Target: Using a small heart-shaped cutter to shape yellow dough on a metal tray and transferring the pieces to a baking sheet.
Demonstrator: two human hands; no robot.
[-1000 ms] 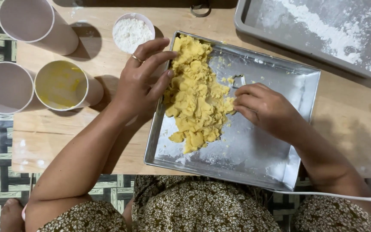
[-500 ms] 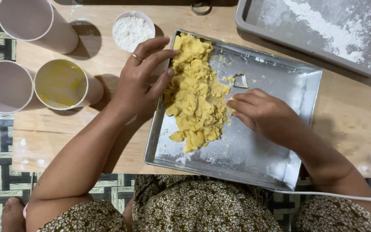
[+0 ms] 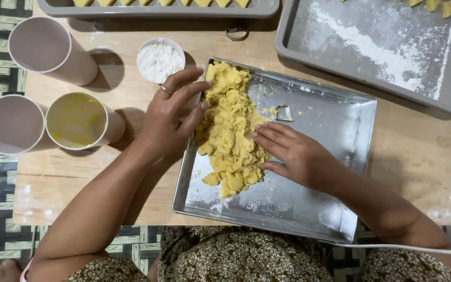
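While both hands press a yellow heap, the scene reads so:
Dough: crumbly, piled along the left side of the tin, reaching its left rim.
Left hand: over the tin's left rim, fingers spread and flat, tips on the dough, gripping nothing.
Right hand: inside the tin, fingers straight and close together, tips against the heap's right edge.
Room: tin's right half bare, floured.
Cutter: just right of the heap.
Bowl: flour, beyond the left fingertips.
Cups: left, well apart.
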